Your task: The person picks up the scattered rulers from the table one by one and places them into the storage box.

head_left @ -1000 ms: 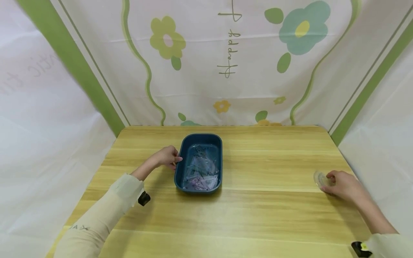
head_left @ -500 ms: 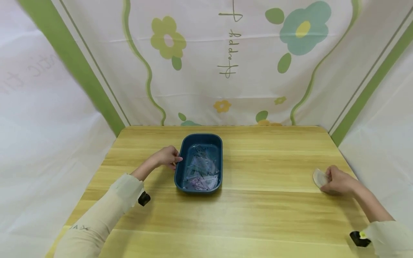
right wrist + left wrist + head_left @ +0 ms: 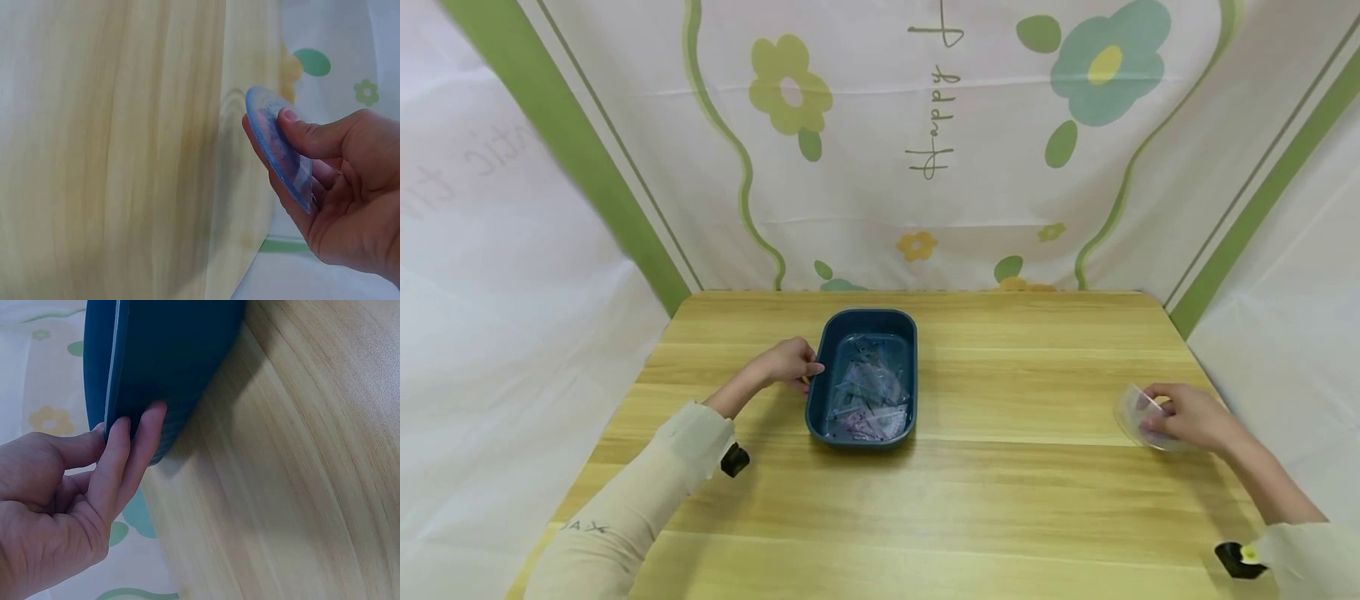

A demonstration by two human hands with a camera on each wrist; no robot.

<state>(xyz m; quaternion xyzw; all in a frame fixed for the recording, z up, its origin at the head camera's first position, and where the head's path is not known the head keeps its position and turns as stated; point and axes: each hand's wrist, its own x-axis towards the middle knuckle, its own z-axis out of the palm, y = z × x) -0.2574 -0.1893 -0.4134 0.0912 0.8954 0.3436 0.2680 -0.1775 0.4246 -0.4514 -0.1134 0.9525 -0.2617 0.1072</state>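
A deep blue rectangular bin (image 3: 913, 358) sits near the table's middle, holding several clear plastic drawing pieces (image 3: 868, 387), some purplish, overlapping on its floor. My left hand (image 3: 786, 364) pinches the bin's left rim. In the left wrist view the thumb is at the inner side and the fingers (image 3: 111, 456) press the outer wall (image 3: 172, 356). Far to the right, my right hand (image 3: 1201, 421) holds a clear half-round protractor (image 3: 1129, 415) over the table. The right wrist view shows the protractor's scale edge (image 3: 265, 134) tilted, with the thumb on its face and fingers behind.
The wood-grain table (image 3: 1000, 500) reaches back to a white curtain (image 3: 865, 192) printed with flowers. White side cloths with green bands flank it. Small black devices (image 3: 735, 460) sit at both cuffs.
My right hand has turned the protractor, so its broad face and curved edge now show more toward the left. The left hand and bin have stayed put.
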